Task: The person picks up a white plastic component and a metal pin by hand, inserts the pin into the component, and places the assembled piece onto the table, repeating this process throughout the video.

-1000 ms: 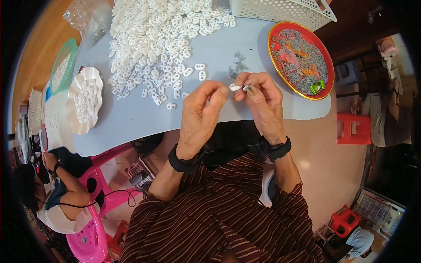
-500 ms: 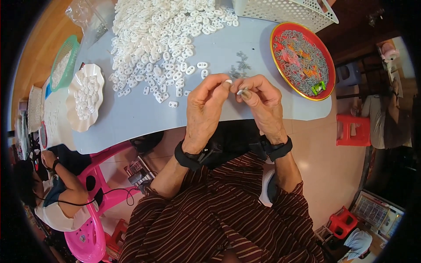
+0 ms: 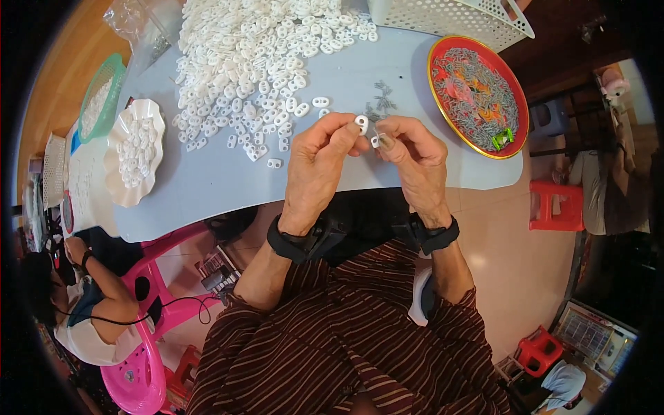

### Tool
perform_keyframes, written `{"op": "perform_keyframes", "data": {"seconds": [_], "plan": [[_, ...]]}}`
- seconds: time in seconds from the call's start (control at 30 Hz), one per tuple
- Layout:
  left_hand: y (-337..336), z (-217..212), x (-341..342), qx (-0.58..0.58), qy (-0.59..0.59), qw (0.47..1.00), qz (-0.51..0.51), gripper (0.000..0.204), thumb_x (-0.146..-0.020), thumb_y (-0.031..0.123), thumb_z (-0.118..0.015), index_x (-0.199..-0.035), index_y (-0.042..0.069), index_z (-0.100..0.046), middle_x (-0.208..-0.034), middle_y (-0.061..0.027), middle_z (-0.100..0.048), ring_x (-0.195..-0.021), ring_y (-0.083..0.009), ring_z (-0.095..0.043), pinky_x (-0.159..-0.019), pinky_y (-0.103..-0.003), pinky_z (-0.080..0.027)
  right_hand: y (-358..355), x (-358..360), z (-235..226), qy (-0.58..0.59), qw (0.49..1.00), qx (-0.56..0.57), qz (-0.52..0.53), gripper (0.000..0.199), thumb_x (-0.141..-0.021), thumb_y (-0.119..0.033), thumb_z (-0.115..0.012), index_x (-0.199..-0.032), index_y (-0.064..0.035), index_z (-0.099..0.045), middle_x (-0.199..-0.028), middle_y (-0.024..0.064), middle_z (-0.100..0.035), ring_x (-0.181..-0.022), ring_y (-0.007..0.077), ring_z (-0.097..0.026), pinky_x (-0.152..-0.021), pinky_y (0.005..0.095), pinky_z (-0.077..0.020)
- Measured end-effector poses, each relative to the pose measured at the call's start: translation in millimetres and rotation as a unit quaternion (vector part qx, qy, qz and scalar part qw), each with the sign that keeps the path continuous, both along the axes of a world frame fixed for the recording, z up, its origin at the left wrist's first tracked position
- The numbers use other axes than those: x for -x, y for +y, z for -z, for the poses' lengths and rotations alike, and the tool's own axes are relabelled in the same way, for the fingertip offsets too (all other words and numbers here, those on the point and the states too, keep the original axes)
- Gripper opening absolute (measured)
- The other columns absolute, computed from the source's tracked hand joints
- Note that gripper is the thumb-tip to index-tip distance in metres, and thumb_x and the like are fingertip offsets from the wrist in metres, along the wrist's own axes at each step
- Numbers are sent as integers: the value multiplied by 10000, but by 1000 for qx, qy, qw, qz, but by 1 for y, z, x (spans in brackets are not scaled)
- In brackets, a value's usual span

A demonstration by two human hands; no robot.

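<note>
My left hand (image 3: 319, 166) pinches a white oval two-hole plastic piece (image 3: 361, 122) between thumb and fingertips, above the grey-blue table. Close beside it, my right hand (image 3: 417, 162) is closed on a small white plastic piece (image 3: 375, 142), partly hidden by the thumb. The two pieces are apart. Just beyond my fingers lies a small cluster of grey springs (image 3: 382, 97). A big heap of white two-hole pieces (image 3: 242, 55) spreads over the far left of the table, with a few loose ones close to my left hand.
On the right sits a red gold-rimmed tray (image 3: 515, 142) of grey springs. A white perforated basket (image 3: 443, 19) stands behind it. At left are a scalloped dish (image 3: 114, 180) of white pieces and a green basket (image 3: 114, 69). Another person (image 3: 104, 311) sits at lower left beside a pink chair (image 3: 131, 380).
My hands have drawn slightly apart, the left shifting a little left. The white piece in my left hand has come more into view, its holes now showing.
</note>
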State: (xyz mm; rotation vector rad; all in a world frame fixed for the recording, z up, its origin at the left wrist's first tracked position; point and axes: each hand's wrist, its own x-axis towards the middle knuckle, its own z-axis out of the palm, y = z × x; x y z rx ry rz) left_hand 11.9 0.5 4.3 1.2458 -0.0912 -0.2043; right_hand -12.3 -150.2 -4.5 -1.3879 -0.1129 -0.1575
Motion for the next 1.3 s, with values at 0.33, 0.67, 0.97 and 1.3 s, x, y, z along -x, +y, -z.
{"op": "perform_keyframes", "data": {"seconds": [0.33,0.67,0.97,1.3], "plan": [[10,-3,-5,-73,-13,995,66,197,-948,171,-510,-881,1,-583,-720,-5,-559,-692,-78,-502,-669,-226,-426,1,0,-1,10,999,31,0,236,-872,-38,-654,-1096,13,-601,-890,0,-607,-785,49,-550,-683,188,-444],[17,-9,-7,-119,-29,987,104,200,-944,175,-499,-866,3,-564,-712,-1,-553,-684,-85,-503,-645,-235,-421,2,2,-4,9,999,38,-14,236,-875,-24,-629,-1104,16,-592,-876,-4,-610,-786,46,-546,-692,193,-450],[23,-10,-11,-220,-119,956,153,191,-944,150,-472,-890,-21,-537,-676,-41,-522,-649,-118,-465,-615,-262,-404,4,3,-7,8,996,88,-27,223,-875,-11,-613,-1096,12,-599,-859,-7,-615,-768,46,-541,-677,190,-443],[9,-6,3,-169,-134,973,83,260,-988,220,-438,-891,2,-541,-651,-32,-491,-615,-109,-429,-561,-259,-374,4,2,-4,-5,998,56,-10,218,-880,-9,-619,-1097,4,-602,-867,1,-619,-750,48,-539,-646,194,-439]]}}
